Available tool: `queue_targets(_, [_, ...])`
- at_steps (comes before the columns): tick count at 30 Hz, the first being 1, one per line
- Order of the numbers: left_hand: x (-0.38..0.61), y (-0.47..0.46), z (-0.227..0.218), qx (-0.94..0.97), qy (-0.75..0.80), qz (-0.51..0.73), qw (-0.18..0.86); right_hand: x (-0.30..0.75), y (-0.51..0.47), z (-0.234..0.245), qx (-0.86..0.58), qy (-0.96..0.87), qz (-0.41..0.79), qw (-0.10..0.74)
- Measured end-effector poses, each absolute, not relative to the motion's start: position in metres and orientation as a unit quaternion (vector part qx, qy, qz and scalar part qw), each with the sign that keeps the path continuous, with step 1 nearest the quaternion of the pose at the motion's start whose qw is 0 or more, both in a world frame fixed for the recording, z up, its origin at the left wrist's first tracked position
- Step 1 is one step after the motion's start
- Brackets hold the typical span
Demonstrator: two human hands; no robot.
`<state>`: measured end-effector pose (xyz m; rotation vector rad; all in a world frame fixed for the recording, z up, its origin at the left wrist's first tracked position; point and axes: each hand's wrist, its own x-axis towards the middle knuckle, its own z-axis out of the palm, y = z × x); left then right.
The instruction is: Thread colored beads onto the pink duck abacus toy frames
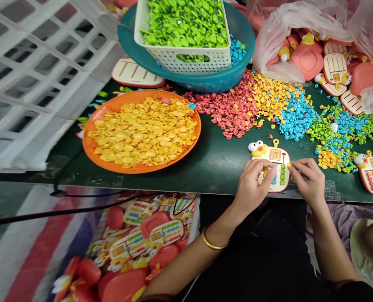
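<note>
On my feed, left hand (252, 181) curls over toy board (275, 154), likely steadying it, grip unclear; right hand (309, 179) pinches yellow piece (289, 164) beside its edge.

The toy (285, 158) looks smooth, glossy plastic, the bangle (213, 246) polished metal, the bag (315, 16) crinkled plastic film.
</note>
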<state>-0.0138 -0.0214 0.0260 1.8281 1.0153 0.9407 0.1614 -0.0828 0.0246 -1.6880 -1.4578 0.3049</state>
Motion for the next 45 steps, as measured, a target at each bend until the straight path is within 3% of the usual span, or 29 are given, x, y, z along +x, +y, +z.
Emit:
queue_targets(6, [-0.025, 0.002, -0.008, 0.731, 0.529, 0.368, 0.227, 0.178, -0.047, 0.01, -0.703, -0.6, 0.123, 0.361])
queue_targets(11, [-0.025, 0.005, -0.022, 0.753, 0.558, 0.273, 0.217, 0.18, -0.043, 0.008, -0.696, -0.617, 0.141, 0.339])
queue_targets(15, [-0.024, 0.003, -0.021, 0.754, 0.56, 0.274, 0.204, 0.183, -0.041, 0.009, -0.673, -0.628, 0.179, 0.347])
queue_targets(19, [-0.024, 0.004, -0.022, 0.75, 0.542, 0.302, 0.229, 0.188, -0.035, 0.008, -0.684, -0.583, 0.242, 0.366])
queue_targets(24, [-0.027, 0.002, -0.021, 0.739, 0.447, 0.391, 0.317, 0.191, -0.033, 0.008, -0.663, -0.411, 0.452, 0.432])
queue_targets(27, [-0.027, -0.003, -0.019, 0.719, 0.415, 0.426, 0.359, 0.184, -0.038, 0.012, -0.629, -0.363, 0.512, 0.459])
queue_targets(35, [-0.029, -0.013, -0.022, 0.703, 0.396, 0.454, 0.377, 0.157, -0.053, 0.011, -0.644, -0.38, 0.416, 0.517])
queue_targets(45, [-0.033, -0.033, -0.017, 0.585, 0.389, 0.518, 0.489, 0.117, -0.058, 0.015, -0.637, -0.397, 0.355, 0.558])
